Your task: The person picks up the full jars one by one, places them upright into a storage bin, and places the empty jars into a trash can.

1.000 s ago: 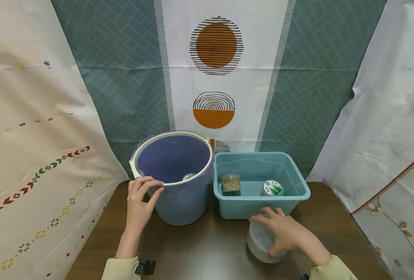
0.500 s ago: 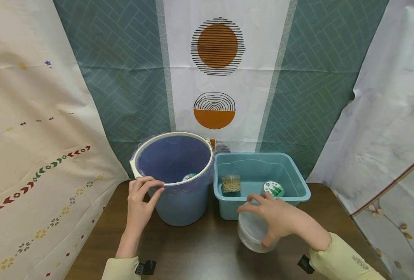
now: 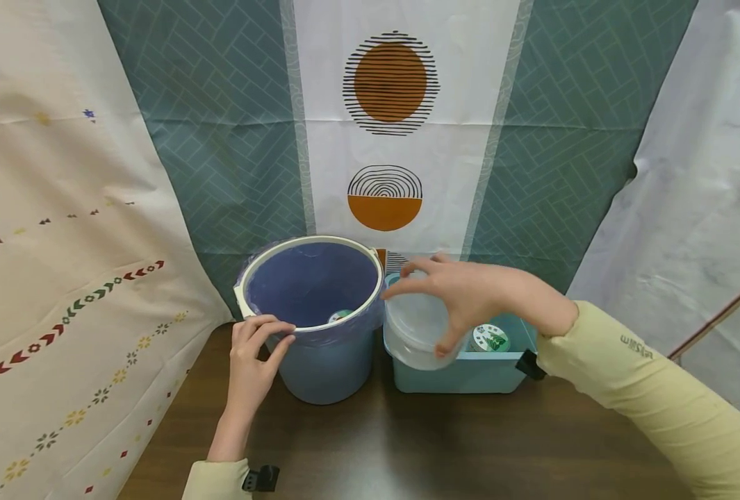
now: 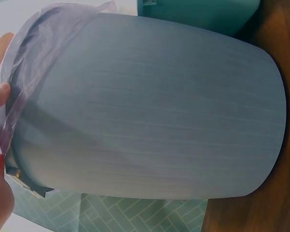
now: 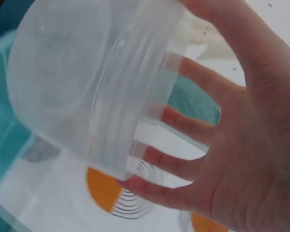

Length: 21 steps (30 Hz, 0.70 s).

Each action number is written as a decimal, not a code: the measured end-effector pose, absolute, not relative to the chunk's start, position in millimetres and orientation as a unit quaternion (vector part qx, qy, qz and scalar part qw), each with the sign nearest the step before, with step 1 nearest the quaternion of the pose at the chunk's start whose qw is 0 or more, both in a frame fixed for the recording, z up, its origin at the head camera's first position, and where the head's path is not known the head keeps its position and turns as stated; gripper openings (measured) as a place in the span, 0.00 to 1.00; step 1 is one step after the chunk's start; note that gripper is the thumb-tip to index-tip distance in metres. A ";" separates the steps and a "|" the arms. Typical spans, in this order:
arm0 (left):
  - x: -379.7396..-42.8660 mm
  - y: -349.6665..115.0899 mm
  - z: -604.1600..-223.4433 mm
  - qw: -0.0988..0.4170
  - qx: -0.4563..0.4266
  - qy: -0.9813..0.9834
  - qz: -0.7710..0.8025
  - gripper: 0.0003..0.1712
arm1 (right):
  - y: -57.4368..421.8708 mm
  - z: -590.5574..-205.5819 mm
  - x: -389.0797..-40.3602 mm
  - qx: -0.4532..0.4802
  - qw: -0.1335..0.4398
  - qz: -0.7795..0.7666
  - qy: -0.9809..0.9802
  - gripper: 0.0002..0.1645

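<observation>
My left hand [image 3: 249,364] pinches the near rim of a blue-grey trash bin [image 3: 326,371], thumb on the outside, over its thin purple bag. The left wrist view shows that bin [image 4: 150,111] side-on. My right hand [image 3: 470,295] holds a round, translucent plastic container [image 3: 415,326] by its upper edge, fingers spread around it. This container hangs over the left part of a teal plastic basin [image 3: 463,375], just right of the bin. In the right wrist view the container [image 5: 63,72] looks see-through, with nothing visible inside.
A round tin [image 3: 491,338] with a green tree on its white lid sits in the basin. A similar printed lid [image 3: 340,316] shows inside the bin. Both vessels stand on a dark wooden table [image 3: 344,451], against a hanging patterned cloth [image 3: 238,139].
My right hand has lifted the container off the table and carried it up, forward and left over the basin, covering the jar of pale beans there. The left hand has stayed on the rim.
</observation>
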<state>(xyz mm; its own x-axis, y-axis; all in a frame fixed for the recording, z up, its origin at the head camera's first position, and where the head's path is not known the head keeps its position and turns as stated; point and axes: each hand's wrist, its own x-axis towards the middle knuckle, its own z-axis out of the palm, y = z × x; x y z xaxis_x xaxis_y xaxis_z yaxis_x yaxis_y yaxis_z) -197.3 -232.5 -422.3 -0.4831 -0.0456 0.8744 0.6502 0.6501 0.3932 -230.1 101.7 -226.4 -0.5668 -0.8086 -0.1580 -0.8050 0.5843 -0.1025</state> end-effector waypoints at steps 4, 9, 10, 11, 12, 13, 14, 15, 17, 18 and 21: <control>-196.9 -230.8 -421.3 0.469 -0.194 -0.777 -0.371 0.18 | 79.4 -199.1 -245.3 -0.460 0.100 -0.008 0.882 0.56; -196.5 -230.1 -419.3 0.469 -0.189 -0.777 -0.375 0.18 | 46.7 -179.8 -263.6 -0.482 0.081 0.012 0.872 0.56; -196.6 -230.1 -418.9 0.468 -0.188 -0.778 -0.375 0.18 | 39.9 -177.7 -267.0 -0.485 0.079 0.017 0.871 0.56; -196.7 -230.0 -418.5 0.467 -0.188 -0.778 -0.375 0.18 | 33.1 -175.8 -270.1 -0.488 0.081 0.022 0.869 0.56; -196.8 -229.9 -418.2 0.466 -0.187 -0.779 -0.375 0.17 | 26.2 -174.5 -273.5 -0.488 0.086 0.026 0.868 0.56; -196.8 -229.8 -418.0 0.466 -0.187 -0.779 -0.376 0.17 | 19.7 -174.1 -277.3 -0.488 0.091 0.030 0.867 0.55; -196.5 -229.8 -417.9 0.466 -0.185 -0.780 -0.375 0.17 | 12.8 -174.2 -281.2 -0.486 0.098 0.034 0.868 0.55; -196.2 -229.9 -417.9 0.465 -0.184 -0.781 -0.374 0.17 | 6.3 -174.5 -285.0 -0.485 0.102 0.038 0.868 0.55; -195.5 -230.2 -418.1 0.466 -0.183 -0.781 -0.374 0.17 | -6.2 -176.0 -292.7 -0.484 0.108 0.045 0.867 0.55; -195.0 -230.4 -418.1 0.466 -0.182 -0.780 -0.375 0.17 | -11.7 -177.3 -296.7 -0.483 0.110 0.047 0.867 0.55; -194.6 -230.8 -418.1 0.468 -0.183 -0.780 -0.373 0.17 | -27.4 -180.5 -306.1 -0.480 0.112 0.061 0.868 0.55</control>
